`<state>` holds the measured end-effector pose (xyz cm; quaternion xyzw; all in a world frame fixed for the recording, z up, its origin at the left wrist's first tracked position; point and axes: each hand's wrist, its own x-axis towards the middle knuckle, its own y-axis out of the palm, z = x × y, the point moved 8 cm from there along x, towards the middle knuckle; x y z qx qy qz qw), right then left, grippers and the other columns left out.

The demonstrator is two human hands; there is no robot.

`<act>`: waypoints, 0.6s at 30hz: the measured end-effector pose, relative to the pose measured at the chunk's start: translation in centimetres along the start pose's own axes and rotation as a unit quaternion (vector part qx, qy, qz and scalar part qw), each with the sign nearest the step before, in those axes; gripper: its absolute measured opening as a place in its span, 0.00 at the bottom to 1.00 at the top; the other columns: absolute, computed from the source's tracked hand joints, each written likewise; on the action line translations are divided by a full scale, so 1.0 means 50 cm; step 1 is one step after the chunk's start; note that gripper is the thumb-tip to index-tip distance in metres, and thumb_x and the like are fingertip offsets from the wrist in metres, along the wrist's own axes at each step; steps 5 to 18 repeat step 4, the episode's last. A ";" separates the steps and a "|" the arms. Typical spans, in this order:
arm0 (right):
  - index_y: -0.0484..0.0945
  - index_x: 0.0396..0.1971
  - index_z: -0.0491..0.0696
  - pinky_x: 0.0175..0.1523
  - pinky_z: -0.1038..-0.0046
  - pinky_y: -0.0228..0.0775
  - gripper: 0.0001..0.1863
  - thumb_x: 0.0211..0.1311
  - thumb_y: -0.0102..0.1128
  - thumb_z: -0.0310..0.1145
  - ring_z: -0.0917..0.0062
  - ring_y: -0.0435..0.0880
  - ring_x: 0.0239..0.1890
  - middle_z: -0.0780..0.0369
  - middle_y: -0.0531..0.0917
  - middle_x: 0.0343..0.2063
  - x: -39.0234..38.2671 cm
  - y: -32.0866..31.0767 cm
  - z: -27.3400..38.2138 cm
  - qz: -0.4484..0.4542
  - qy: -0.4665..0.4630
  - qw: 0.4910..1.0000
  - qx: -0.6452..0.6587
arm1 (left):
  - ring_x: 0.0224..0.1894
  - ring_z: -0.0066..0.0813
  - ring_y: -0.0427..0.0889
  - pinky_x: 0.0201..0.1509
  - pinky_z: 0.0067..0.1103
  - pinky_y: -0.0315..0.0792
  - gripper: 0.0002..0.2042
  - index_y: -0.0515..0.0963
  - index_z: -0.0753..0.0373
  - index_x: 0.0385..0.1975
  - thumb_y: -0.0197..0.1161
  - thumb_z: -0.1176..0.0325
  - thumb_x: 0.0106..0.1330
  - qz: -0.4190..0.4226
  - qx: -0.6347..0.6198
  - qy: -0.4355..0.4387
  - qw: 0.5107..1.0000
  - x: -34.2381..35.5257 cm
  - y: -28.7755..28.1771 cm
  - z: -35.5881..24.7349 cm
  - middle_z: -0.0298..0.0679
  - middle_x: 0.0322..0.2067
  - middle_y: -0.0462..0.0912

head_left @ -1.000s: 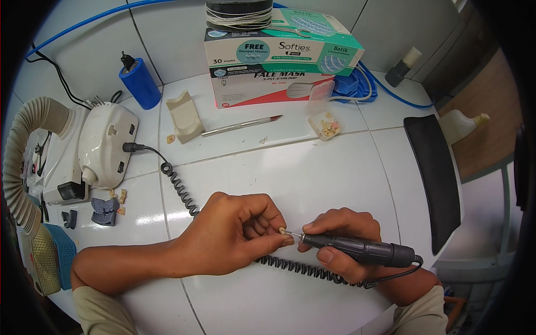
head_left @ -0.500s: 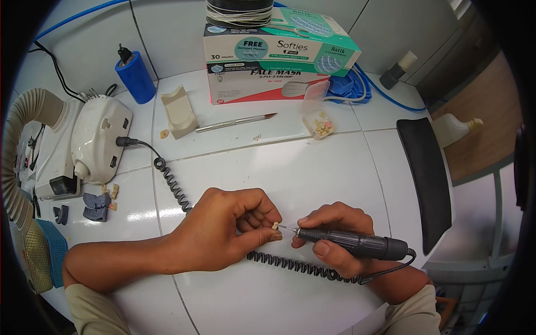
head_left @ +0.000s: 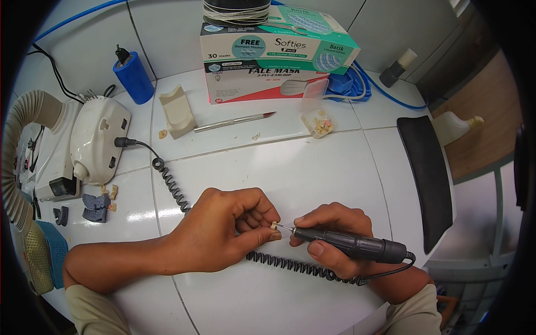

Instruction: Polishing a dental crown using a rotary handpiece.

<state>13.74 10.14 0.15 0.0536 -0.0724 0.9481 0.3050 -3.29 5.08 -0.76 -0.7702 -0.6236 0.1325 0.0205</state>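
Note:
Between the thumb and forefinger of my left hand is a tiny cream-coloured dental crown. My right hand grips a black rotary handpiece like a pen. Its thin metal bur points left and reaches the crown or stops just short; contact is too small to make out. A coiled black cord runs from the handpiece's rear end, passes behind my left hand and leads to the white control unit at the left.
Stacked mask boxes stand at the back, with a craft knife, a beige block and a small clear box of tooth pieces before them. Grey dental models and a ribbed hose are left; a black pad lies right.
The handpiece and my right hand have shifted very slightly left. The crown appears slightly turned in my left fingers, which otherwise keep their place.

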 end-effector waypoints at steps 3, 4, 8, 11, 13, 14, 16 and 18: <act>0.81 0.52 0.40 0.48 0.73 0.84 0.15 0.69 0.67 0.28 0.74 0.92 0.40 0.55 0.90 0.35 0.000 0.003 0.001 0.006 -0.006 1.000 -0.009 | 0.38 0.18 0.88 0.42 0.18 0.82 0.07 0.83 0.68 0.41 0.73 0.74 0.69 0.000 0.001 -0.006 1.000 0.000 0.000 0.003 0.37 0.35 0.90; 0.81 0.52 0.40 0.48 0.73 0.84 0.15 0.69 0.67 0.28 0.74 0.92 0.40 0.55 0.90 0.35 0.000 0.003 0.001 0.006 -0.006 1.000 -0.009 | 0.38 0.18 0.88 0.42 0.18 0.82 0.07 0.83 0.68 0.41 0.73 0.74 0.69 -0.001 -0.001 -0.006 1.000 0.000 0.000 0.005 0.37 0.35 0.90; 0.81 0.52 0.40 0.48 0.73 0.84 0.15 0.69 0.67 0.28 0.74 0.92 0.40 0.55 0.90 0.35 0.000 0.003 0.001 0.006 -0.006 1.000 -0.009 | 0.38 0.18 0.88 0.42 0.18 0.82 0.07 0.83 0.68 0.41 0.73 0.74 0.69 -0.001 -0.001 -0.006 1.000 0.000 0.000 0.005 0.37 0.35 0.90; 0.81 0.52 0.40 0.48 0.73 0.84 0.15 0.69 0.67 0.28 0.74 0.92 0.40 0.55 0.90 0.35 0.000 0.003 0.001 0.006 -0.006 1.000 -0.009 | 0.38 0.18 0.88 0.42 0.18 0.82 0.07 0.83 0.68 0.41 0.73 0.74 0.69 -0.001 -0.001 -0.006 1.000 0.000 0.000 0.005 0.37 0.35 0.90; 0.81 0.52 0.40 0.48 0.73 0.84 0.15 0.69 0.67 0.28 0.74 0.92 0.40 0.55 0.90 0.35 0.000 0.003 0.001 0.006 -0.006 1.000 -0.009 | 0.38 0.18 0.88 0.42 0.18 0.82 0.07 0.83 0.68 0.41 0.73 0.74 0.69 -0.001 -0.001 -0.006 1.000 0.000 0.000 0.005 0.37 0.35 0.90; 0.81 0.52 0.40 0.48 0.73 0.84 0.15 0.69 0.67 0.28 0.74 0.92 0.40 0.55 0.90 0.35 0.000 0.003 0.001 0.006 -0.006 1.000 -0.009 | 0.38 0.18 0.88 0.42 0.18 0.82 0.07 0.83 0.68 0.41 0.73 0.74 0.69 -0.001 -0.001 -0.006 1.000 0.000 0.000 0.005 0.37 0.35 0.90; 0.81 0.52 0.40 0.48 0.73 0.84 0.15 0.69 0.67 0.28 0.74 0.92 0.40 0.55 0.90 0.35 0.000 0.003 0.001 0.006 -0.006 1.000 -0.009 | 0.38 0.18 0.88 0.42 0.18 0.82 0.07 0.83 0.68 0.41 0.73 0.74 0.69 -0.001 -0.001 -0.006 1.000 0.000 0.000 0.005 0.37 0.35 0.90; 0.81 0.52 0.40 0.48 0.73 0.84 0.15 0.69 0.67 0.28 0.74 0.92 0.40 0.55 0.90 0.35 0.000 0.003 0.001 0.006 -0.006 1.000 -0.009 | 0.38 0.18 0.88 0.42 0.18 0.82 0.07 0.83 0.68 0.41 0.73 0.74 0.69 -0.001 -0.001 -0.006 1.000 0.000 0.000 0.005 0.37 0.35 0.90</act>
